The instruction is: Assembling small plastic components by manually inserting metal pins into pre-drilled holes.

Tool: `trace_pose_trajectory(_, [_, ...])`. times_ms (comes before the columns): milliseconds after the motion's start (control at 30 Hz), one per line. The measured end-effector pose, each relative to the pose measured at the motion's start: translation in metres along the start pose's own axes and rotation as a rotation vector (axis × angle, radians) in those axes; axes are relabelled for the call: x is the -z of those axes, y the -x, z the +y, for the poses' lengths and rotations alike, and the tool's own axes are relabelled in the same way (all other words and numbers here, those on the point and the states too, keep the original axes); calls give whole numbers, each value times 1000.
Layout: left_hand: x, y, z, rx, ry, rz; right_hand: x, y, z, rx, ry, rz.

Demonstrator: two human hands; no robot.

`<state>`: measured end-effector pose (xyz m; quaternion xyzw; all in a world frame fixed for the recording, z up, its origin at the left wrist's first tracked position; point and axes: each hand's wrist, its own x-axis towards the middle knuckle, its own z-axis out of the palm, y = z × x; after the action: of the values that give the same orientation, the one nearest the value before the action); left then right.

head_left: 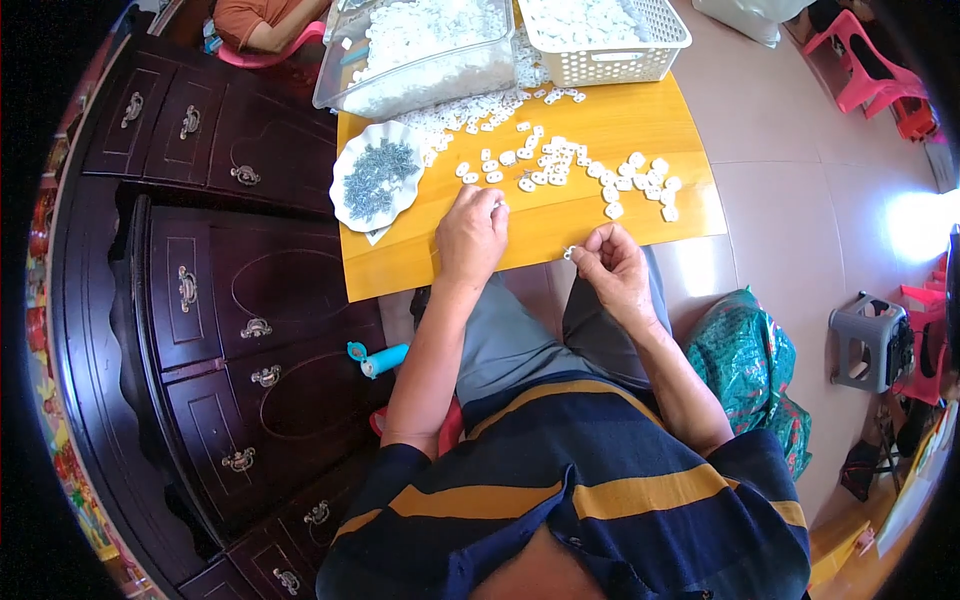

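Note:
My right hand [618, 275] is at the near edge of the yellow wooden table [400, 268]. Its thumb and fingertips pinch a small white plastic piece [569, 253]. To its left, over the tabletop, my left hand [470, 235] is closed with its fingers curled; a bit of white shows at the fingertips, too small to name. Just beyond both hands lie several loose white two-holed plastic pieces [557, 160], with another cluster [654, 182] to the right. A scalloped white dish [346, 205] left of my left hand holds a heap of small grey metal parts [380, 180].
At the table's far side stand a clear plastic bin [335, 92] and a white perforated basket [610, 70], both full of white pieces. A dark wooden cabinet [270, 290] flanks the left. A green shiny bag [740, 350] sits on the floor at right. Another person's arm [285, 28] shows far left.

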<state>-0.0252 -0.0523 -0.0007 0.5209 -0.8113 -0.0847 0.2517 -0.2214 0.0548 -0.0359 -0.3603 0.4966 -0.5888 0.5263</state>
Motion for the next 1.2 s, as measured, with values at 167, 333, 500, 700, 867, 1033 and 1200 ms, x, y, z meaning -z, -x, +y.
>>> trace_pose_trajectory(167, [-2,3,2,32,51,22,3,0,3,-28,-1,-27])
trace_pose_trajectory(333, [0,9,2,-34,4,13,2,1,3,-16,-21,-26])
trace_pose_trajectory(500, [-2,10,-1,-121,-43,57,0,1,0,-15,-20,-30])
trace_pose_trajectory(700, [-8,19,1,242,650,-102,-3,1,4,2,-56,-7])
trace_pose_trajectory(867, [9,25,28,446,1029,-238,-4,3,2,-22,-83,-25])
trace_pose_trajectory(1033, [11,32,37,377,1066,-317,-6,4,-3,-44,-116,-38])
trace_pose_trajectory(1200, [9,33,43,360,1084,-304,-5,4,-4,-53,-89,-36])
